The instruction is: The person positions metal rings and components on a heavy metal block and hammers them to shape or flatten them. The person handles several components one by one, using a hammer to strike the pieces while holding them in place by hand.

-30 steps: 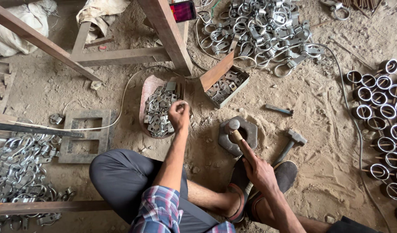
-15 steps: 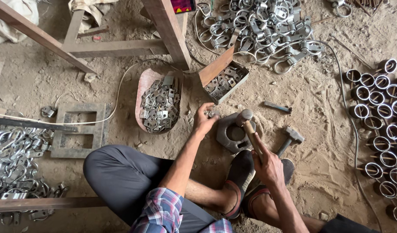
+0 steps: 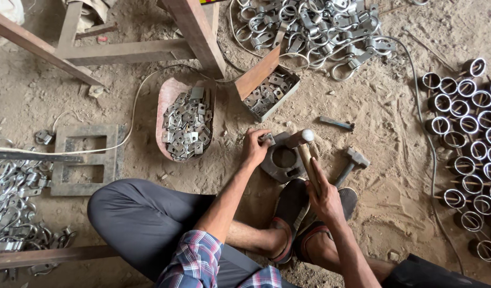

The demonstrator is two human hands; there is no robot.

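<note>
The person sits on the dusty ground with both feet drawn in close, and the hands work just in front of the shoes. The left hand is closed with its fingertips on a small metal plate, which it presses on the upper left edge of a thick metal block with a round hole. The right hand is clamped around the wooden handle of a hammer, whose head is over the upper right part of the block; it looks to me that the head is just above the block, but I cannot tell if it touches. The two hands are apart, with the block between them. A second hammer lies on the ground just right of the block, near the right hand. To the left of the left hand there is a pinkish curved tray full of small plates of the same kind, and above the hands a shallow box with more small metal pieces leans beside a wooden leg. Further up lies a heap of bent metal clamps, and on the right side many short metal rings stand in rows on the ground.
</note>
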